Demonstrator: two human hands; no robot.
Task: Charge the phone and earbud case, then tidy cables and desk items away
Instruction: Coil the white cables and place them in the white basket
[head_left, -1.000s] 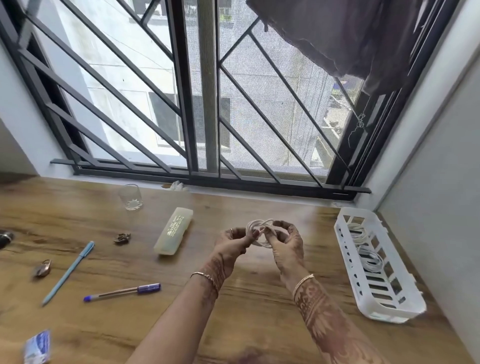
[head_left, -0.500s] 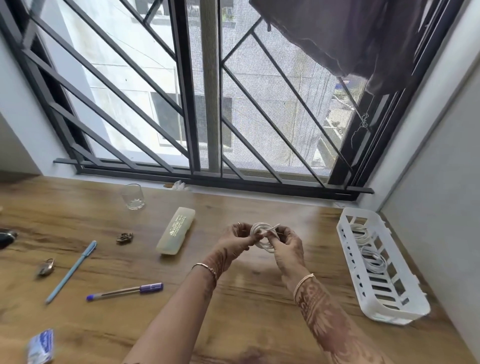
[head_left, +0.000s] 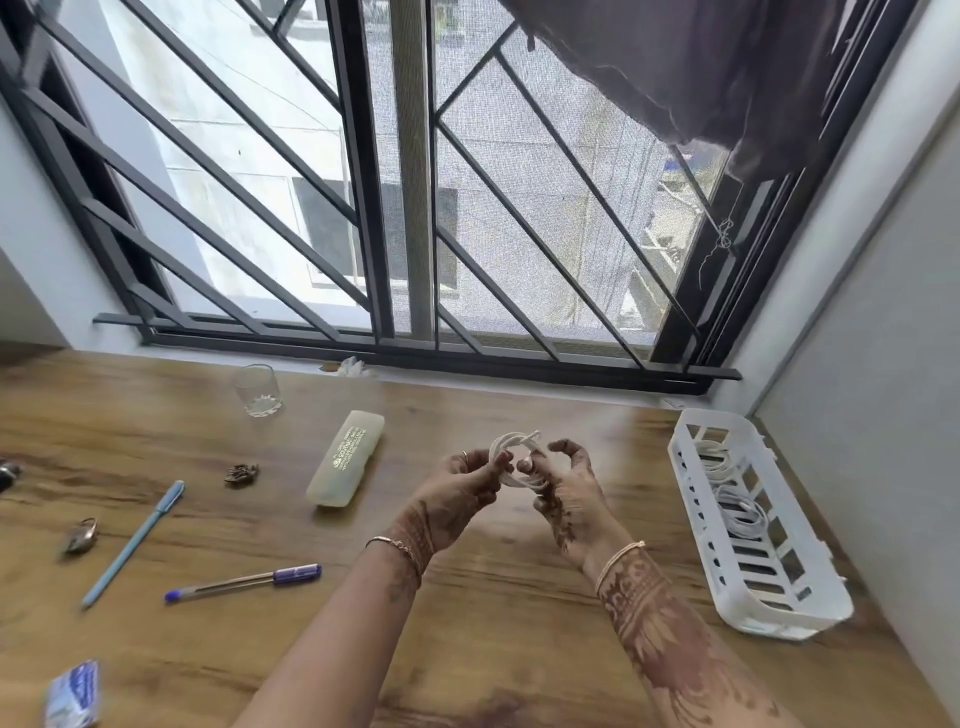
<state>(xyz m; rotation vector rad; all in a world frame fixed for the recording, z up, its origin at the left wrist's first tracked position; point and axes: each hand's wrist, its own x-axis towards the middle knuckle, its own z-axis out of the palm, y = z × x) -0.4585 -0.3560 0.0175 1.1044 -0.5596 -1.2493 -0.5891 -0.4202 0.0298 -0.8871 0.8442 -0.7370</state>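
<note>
My left hand (head_left: 462, 488) and right hand (head_left: 566, 493) pinch a cable coil (head_left: 511, 457) above the desk (head_left: 519, 623). Two coils (head_left: 737, 514) already lie in the basket (head_left: 779, 621) by the right wall (head_left: 857, 364). This one, the pens (head_left: 244, 579), case (head_left: 345, 457) and glass (head_left: 258, 391) remain, I judge. Bare wood lies between my hands and the basket.

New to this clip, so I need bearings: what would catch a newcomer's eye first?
The left hand and right hand hold a coiled white cable above the middle of the wooden desk. By the right wall, a white basket holds more coiled cables. Behind, a barred window fills the top.
</note>
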